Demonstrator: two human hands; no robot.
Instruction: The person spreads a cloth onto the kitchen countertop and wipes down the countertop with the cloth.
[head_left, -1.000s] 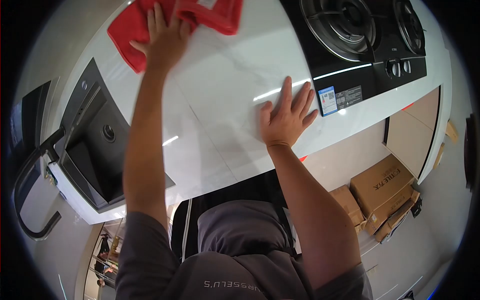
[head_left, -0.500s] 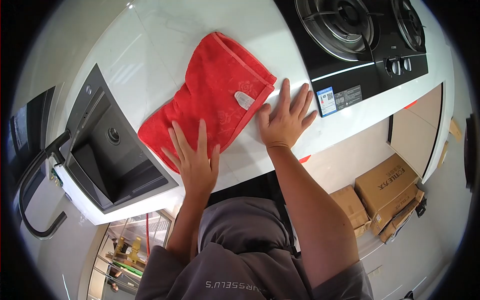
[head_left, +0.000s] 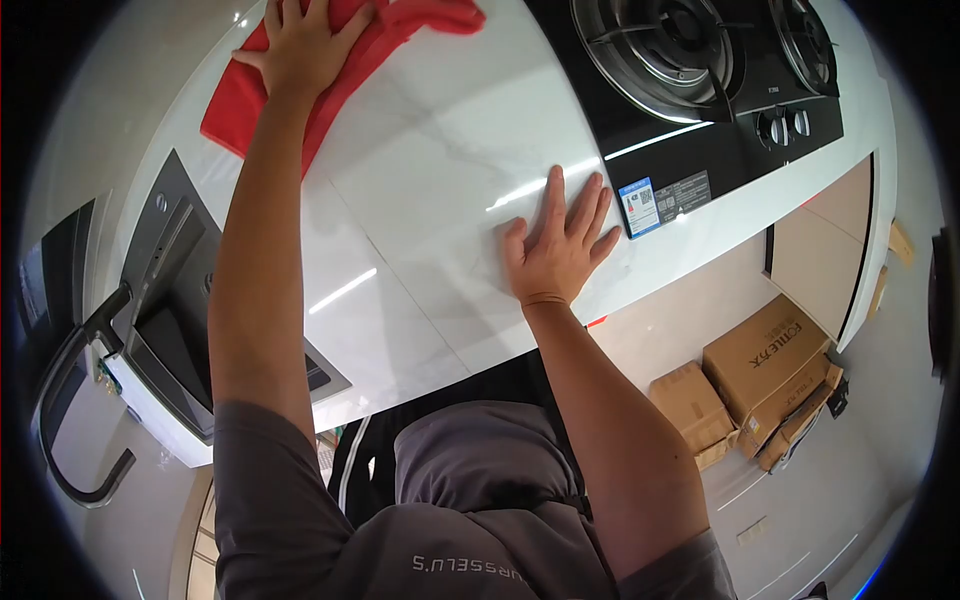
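My left hand point(head_left: 302, 50) lies flat with spread fingers on a red cloth point(head_left: 235, 110) at the far upper left of the white countertop point(head_left: 430, 200). Part of the cloth trails to the right of that hand, slightly blurred. My right hand point(head_left: 558, 250) rests palm down on the bare counter, fingers apart, just left of the black gas stove point(head_left: 660, 145) and its blue and white label point(head_left: 640, 207). It touches only the counter surface.
A dark sink point(head_left: 180, 310) with a black curved faucet point(head_left: 45, 400) is at the left. Stove burners point(head_left: 685, 30) and knobs point(head_left: 780, 130) are at the upper right. Cardboard boxes point(head_left: 765, 355) stand on the floor below an open cabinet space.
The cloth and my left hand have moved away from me, from the near middle of the counter to its far upper left. My right hand stays planted beside the stove.
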